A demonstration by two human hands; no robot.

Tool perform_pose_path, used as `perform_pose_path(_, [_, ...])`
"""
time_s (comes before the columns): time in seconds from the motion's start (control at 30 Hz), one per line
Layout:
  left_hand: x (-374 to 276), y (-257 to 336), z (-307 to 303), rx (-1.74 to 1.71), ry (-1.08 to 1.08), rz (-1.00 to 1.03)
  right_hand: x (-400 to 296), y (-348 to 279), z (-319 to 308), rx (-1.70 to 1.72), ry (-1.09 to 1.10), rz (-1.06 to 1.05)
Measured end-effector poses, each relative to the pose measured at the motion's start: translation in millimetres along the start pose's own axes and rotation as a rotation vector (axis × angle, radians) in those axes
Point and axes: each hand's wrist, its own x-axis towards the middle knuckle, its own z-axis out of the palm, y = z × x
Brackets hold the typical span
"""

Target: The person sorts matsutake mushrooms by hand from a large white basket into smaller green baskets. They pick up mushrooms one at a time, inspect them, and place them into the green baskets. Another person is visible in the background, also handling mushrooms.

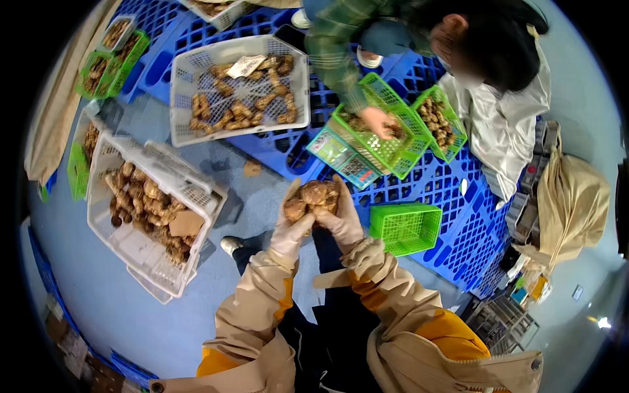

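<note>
My left hand (289, 231) and my right hand (346, 216), both in pale gloves, hold a small bunch of brown mushrooms (317, 193) between them. The mushrooms have rounded, scaly-looking caps, and my thumbs press on them from the near side. Just right of my right hand, a small green plastic basket (405, 228) stands on a blue plastic pallet (471, 221). To my left, a white plastic crate (147, 263) sits tilted in view, with many thick-stemmed mushrooms (140, 196) and a piece of cardboard (186, 224) inside.
Ahead, a white perforated crate (240, 130) holds mushrooms and a paper slip (245, 66). A co-worker's hand (381, 123) reaches into a green basket (363, 147), beside another filled green basket (436, 123). Printed cards (344, 157) lie nearby; a beige cloth (570, 196) is at right.
</note>
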Motion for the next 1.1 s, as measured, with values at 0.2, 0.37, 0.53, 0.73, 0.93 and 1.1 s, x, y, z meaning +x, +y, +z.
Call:
perform_pose_path(0.2, [115,-111,89,0.219,-0.02,-0.201,50,-57,-154,-0.017,0.235,-0.018])
perform_pose_path(0.37, [205,-165,145,1.009,-0.042,-0.216,105,-35,-272,-0.186,0.343,-0.098])
perform_pose_path(0.53, [270,-213,119,1.311,-0.055,-0.031,170,-38,-277,0.283,0.569,0.159])
perform_pose_path(0.73, [275,-212,111,1.291,-0.088,0.187,174,-33,-299,0.111,0.694,0.125])
perform_pose_path(0.93, [166,-182,61,0.967,-0.099,0.064,108,-29,-259,0.039,0.447,0.145])
perform_pose_path(1.1, [55,-146,-18,0.823,0.04,-0.302,55,8,-190,-0.005,0.148,0.343])
